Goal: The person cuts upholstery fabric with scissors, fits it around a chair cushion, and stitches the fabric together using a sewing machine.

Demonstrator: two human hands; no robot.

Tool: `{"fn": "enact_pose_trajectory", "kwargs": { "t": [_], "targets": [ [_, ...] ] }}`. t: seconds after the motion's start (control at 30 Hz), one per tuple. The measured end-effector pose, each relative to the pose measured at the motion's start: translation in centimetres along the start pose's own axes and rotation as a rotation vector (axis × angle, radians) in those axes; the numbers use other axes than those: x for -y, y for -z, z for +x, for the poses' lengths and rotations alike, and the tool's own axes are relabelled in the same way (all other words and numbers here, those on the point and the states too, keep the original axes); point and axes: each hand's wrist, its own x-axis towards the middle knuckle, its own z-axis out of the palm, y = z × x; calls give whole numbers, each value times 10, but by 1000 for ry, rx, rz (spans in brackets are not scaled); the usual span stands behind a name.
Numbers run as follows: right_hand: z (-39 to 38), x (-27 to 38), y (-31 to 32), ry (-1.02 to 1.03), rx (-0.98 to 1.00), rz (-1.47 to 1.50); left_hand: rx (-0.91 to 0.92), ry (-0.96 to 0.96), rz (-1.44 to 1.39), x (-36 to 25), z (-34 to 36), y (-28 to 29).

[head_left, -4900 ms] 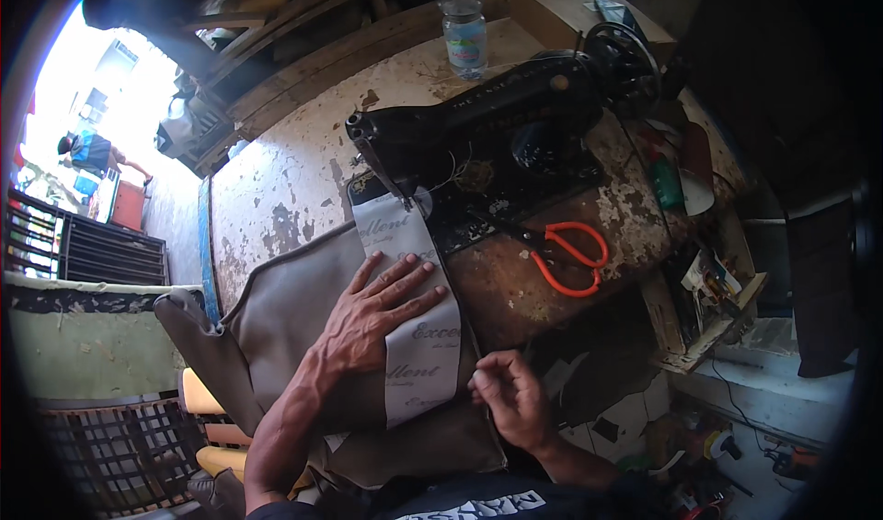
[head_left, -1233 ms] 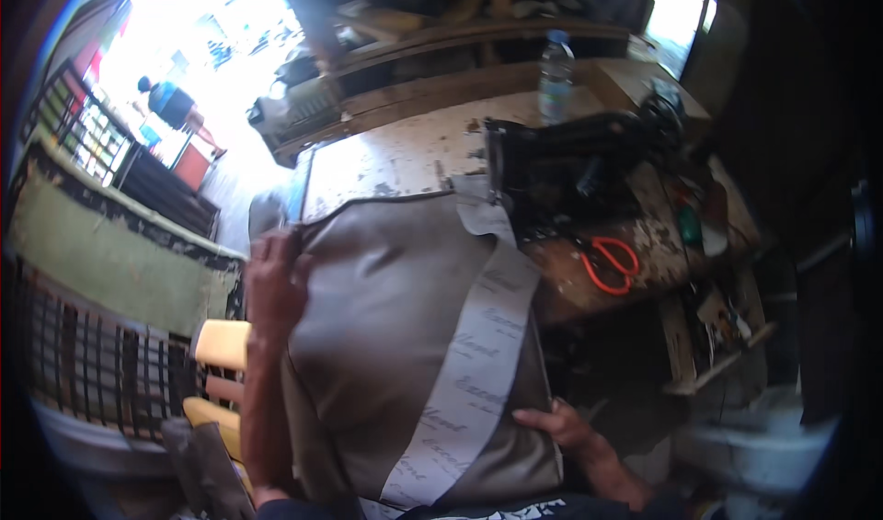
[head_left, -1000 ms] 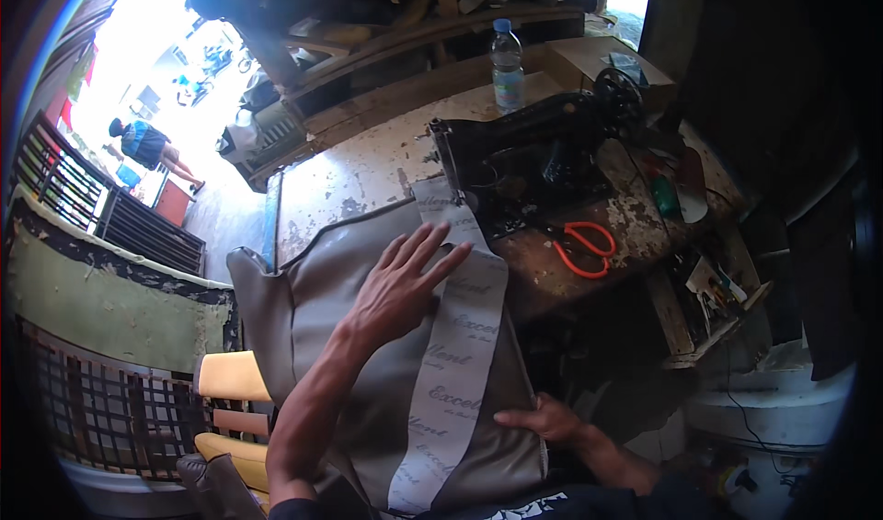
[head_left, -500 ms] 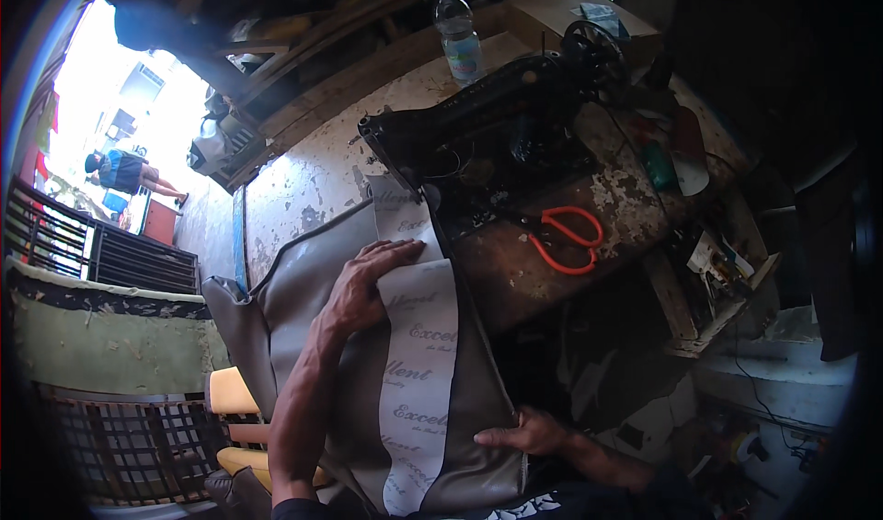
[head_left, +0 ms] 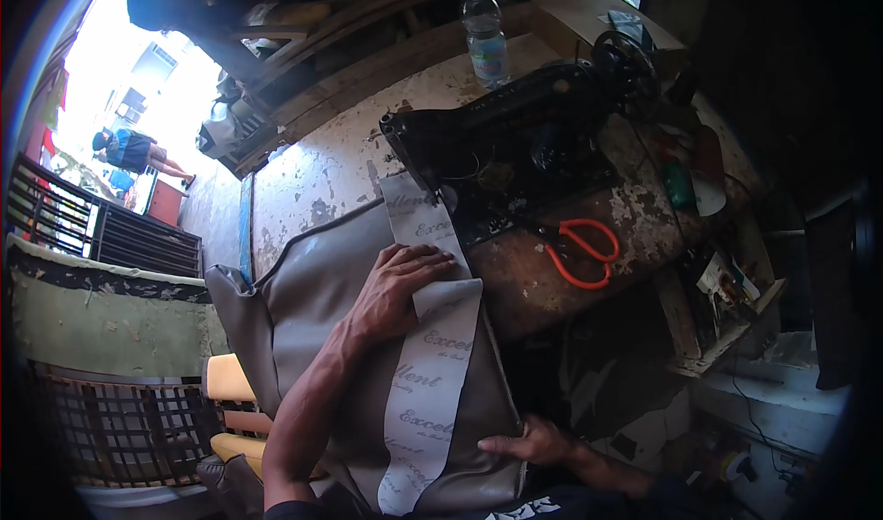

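A large sheet of grey-brown synthetic leather hangs from the sewing table toward my lap. Along its right part runs a pale strip with repeated dark print, which buckles into a fold just below my left hand. At its far end the strip reaches the needle end of a black sewing machine. Palm down, my left hand lies across the strip and leather with its fingers stretched out flat. Lower right, my right hand pinches the leather's right edge, thumb on top and the other fingers hidden underneath.
Scissors with orange handles lie on the worn tabletop, right of the leather. Behind the machine stand a water bottle and a cardboard box. A green object sits farther right. Outside, a person is visible at upper left.
The whole view has shifted slightly, so the machine and scissors appear farther right and lower. Both hands keep nearly the same hold on the leather and strip.
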Motion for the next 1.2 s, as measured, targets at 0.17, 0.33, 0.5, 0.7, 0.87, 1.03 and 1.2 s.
{"fn": "enact_pose_trajectory", "kwargs": {
  "t": [0.17, 0.33, 0.5, 0.7, 0.87, 1.03, 1.2],
  "targets": [
    [-5, 1, -2, -9, -14, 52, 59, 4, 66, 1, -1, -5],
    [-4, 11, -3, -20, -54, 38, 67, 29, 80, 4, 4, -8],
    [-3, 18, -4, 0, -72, 55, 93, 34, 75, 10, 5, -8],
    [-1, 37, -7, 8, -119, 149, 143, 76, 70, 20, 10, -6],
    [6, 43, -3, 8, -123, 167, 122, 89, 93, 27, 17, -3],
    [13, 41, 3, 15, -110, 254, 146, 87, 86, 36, 24, 0],
    [22, 51, 9, -37, -109, 247, 113, 67, 116, 50, 27, -4]
  ]
}}
